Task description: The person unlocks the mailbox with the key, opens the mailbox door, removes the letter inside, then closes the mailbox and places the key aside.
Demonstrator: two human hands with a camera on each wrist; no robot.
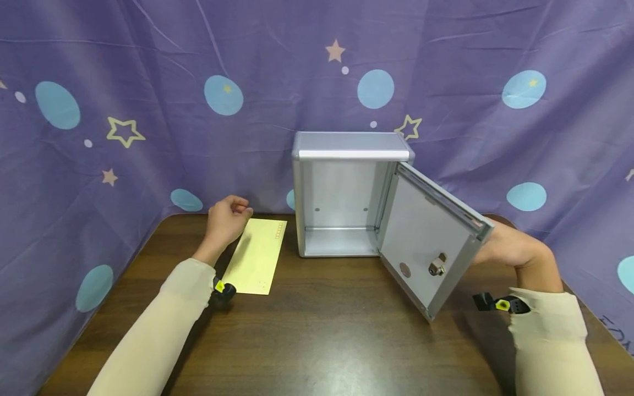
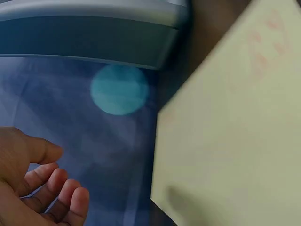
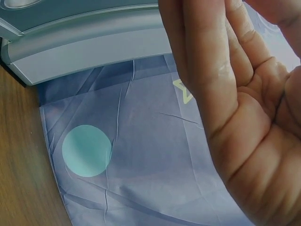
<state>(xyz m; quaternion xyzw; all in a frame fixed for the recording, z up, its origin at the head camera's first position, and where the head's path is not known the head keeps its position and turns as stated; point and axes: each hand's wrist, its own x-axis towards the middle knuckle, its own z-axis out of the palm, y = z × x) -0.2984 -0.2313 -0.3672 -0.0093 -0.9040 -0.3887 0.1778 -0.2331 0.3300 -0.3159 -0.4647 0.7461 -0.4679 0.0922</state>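
A silver metal letter box (image 1: 352, 144) stands at the back of the table, and its door (image 1: 427, 236) swings wide on the right side. A lock (image 1: 438, 265) shows on the door's inner face. Behind the door's outer edge is my right hand (image 1: 510, 246), its fingers hidden in the head view; in the right wrist view its palm and fairly straight fingers show, fingertips out of frame. My left hand (image 1: 228, 220) hovers at the upper left corner of a pale yellow envelope (image 1: 256, 256), fingers loosely bent, holding nothing. The envelope lies flat left of the box.
A brown wooden table (image 1: 322, 330) carries everything. A purple curtain (image 1: 272, 44) with stars and blue dots hangs close behind the box and along both sides. The door's lower corner reaches out over the table's right half.
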